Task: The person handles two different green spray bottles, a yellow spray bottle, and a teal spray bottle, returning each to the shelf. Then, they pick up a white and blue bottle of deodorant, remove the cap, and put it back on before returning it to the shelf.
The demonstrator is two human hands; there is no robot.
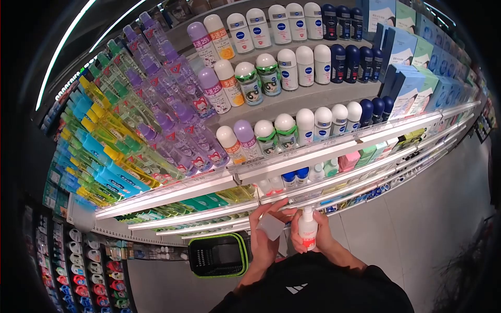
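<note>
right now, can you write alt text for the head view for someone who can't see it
A person's right hand holds a small white bottle with a red label while the left hand holds a pale card, in front of shop shelves of roll-on bottles. A black basket with green trim sits below.

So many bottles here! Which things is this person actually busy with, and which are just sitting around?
In hand:
- white pump bottle, held by the right hand
- small pale packet, held by the left hand

Just sitting around:
- white roll-on bottles on the shelves
- purple spray bottles
- blue boxes
- green-rimmed black basket on the floor
</note>
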